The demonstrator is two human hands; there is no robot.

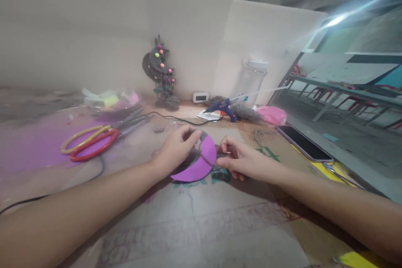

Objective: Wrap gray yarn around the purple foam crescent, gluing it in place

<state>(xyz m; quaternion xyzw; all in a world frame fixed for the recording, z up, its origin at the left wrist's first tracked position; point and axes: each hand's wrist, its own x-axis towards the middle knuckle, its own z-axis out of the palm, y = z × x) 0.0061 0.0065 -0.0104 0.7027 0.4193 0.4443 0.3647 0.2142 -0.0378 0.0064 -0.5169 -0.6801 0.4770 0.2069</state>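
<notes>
Crescent [197, 170], purple, sits mid-frame, held by the left hand [179, 145]; the right hand [236, 158] curls beside its right edge, grip unclear.

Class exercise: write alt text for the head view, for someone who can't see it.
A person's left hand holds a purple crescent, with the right hand at its edge. Scissors lie to the left, a blue glue gun beyond, a phone to the right.

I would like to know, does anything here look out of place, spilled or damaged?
Only the phone stands out: it lies close to the right edge of the table, where it might get knocked off. I see nothing clearly spilled, and the purple crescent held in the left hand shows no visible tear.
</notes>
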